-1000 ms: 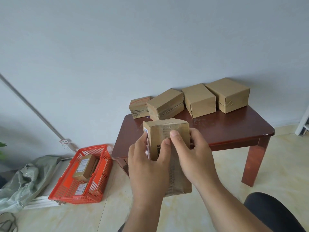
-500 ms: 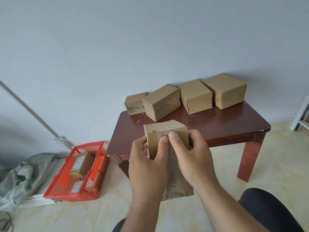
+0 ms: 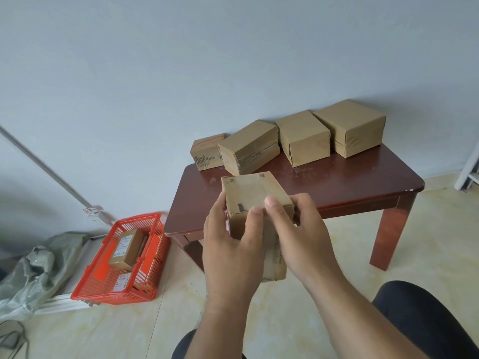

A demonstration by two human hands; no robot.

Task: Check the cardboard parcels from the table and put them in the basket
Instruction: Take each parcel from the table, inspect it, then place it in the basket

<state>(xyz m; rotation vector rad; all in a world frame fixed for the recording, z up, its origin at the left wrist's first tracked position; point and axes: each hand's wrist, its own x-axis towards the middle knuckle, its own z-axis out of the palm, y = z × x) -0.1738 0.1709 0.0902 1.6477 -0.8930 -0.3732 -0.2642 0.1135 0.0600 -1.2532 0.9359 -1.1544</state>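
A cardboard parcel (image 3: 255, 195) is held in the air before the tabletop (image 3: 337, 182), gripped by the left hand (image 3: 230, 244) and right hand (image 3: 300, 229). Four more parcels (image 3: 303, 141) line the tabletop's far edge; the red basket (image 3: 145, 288) on the floor holds two.

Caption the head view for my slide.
Both hands, left hand and right hand, hold a cardboard parcel.

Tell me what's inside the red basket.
Two labelled cardboard parcels lie in the red basket: one parcel raised toward its back, another parcel lower near its front. Anything beneath them is hidden.
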